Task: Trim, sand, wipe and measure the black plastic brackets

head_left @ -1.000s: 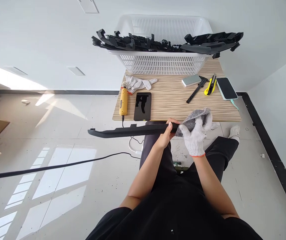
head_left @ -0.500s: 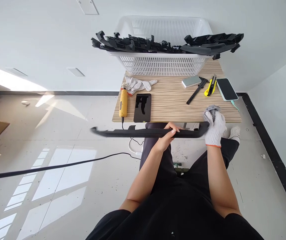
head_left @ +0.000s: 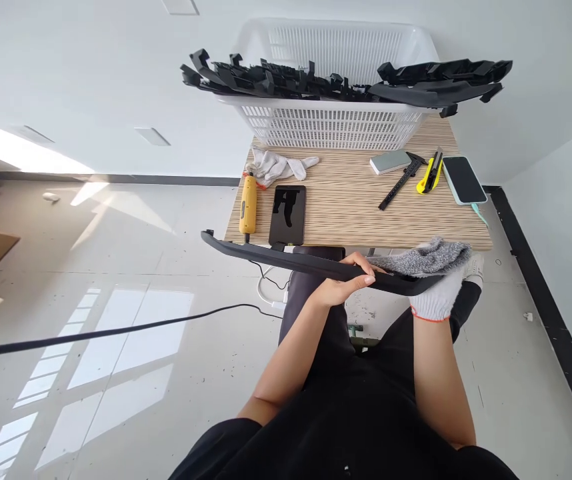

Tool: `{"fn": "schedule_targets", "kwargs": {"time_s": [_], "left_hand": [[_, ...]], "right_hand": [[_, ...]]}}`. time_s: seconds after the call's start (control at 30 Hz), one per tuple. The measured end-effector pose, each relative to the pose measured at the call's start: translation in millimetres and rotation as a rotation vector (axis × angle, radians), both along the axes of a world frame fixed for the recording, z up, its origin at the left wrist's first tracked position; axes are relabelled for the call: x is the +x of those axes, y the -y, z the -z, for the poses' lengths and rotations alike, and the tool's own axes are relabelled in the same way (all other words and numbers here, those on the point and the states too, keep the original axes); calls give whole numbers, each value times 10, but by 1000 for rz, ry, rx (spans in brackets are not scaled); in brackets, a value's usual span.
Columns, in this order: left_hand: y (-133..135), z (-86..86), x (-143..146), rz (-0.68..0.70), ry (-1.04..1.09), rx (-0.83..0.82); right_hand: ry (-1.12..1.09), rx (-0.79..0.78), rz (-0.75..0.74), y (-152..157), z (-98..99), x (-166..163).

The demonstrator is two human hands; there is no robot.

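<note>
A long black plastic trim strip (head_left: 291,260) is held in the air over my lap, in front of the table's near edge, its right end lower than its left. My bare left hand (head_left: 349,281) is closed around it right of its middle, thumb on the near side. At the strip's right end is my right hand (head_left: 436,301) in a white knitted glove with an orange cuff edge. It holds a grey cloth (head_left: 433,259) against that end; the strip and cloth hide most of its fingers.
On the wooden table (head_left: 341,200) lie a yellow corded tool (head_left: 249,207), a white glove (head_left: 281,167), a black tablet (head_left: 287,217), a grey-green box (head_left: 390,163), a caliper (head_left: 402,181), a yellow cutter (head_left: 430,173) and a phone (head_left: 465,180). A white basket (head_left: 326,127) bears several black trim parts (head_left: 276,79).
The strip has tilted, its right end swinging down and its left end up. My right hand has moved lower, and the grey cloth now spreads along the strip's right end.
</note>
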State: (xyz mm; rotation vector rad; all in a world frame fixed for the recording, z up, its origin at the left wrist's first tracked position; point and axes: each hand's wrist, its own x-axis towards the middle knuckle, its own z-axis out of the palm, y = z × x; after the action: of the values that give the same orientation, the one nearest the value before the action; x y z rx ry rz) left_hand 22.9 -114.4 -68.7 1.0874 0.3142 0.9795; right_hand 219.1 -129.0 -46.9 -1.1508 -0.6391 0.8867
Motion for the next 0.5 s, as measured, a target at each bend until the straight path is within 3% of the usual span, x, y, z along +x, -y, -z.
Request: {"fn": "schedule_targets", "kwargs": {"time_s": [0.1,0.17,0.37,0.5], "left_hand": [[-6,-4,23,1,-11,18],[-4,-2,33,4,-18,28],[-2,-45,15,48,-28,-38],[-18,-102,25,61,-12,-62]], "right_hand": [[-239,-26,-68,82,-102,17],[-217,-36,-79,107,-145,-32],[-79,29,90,81,-92,-109],[-149,14,184,114,-29,-62]]}}
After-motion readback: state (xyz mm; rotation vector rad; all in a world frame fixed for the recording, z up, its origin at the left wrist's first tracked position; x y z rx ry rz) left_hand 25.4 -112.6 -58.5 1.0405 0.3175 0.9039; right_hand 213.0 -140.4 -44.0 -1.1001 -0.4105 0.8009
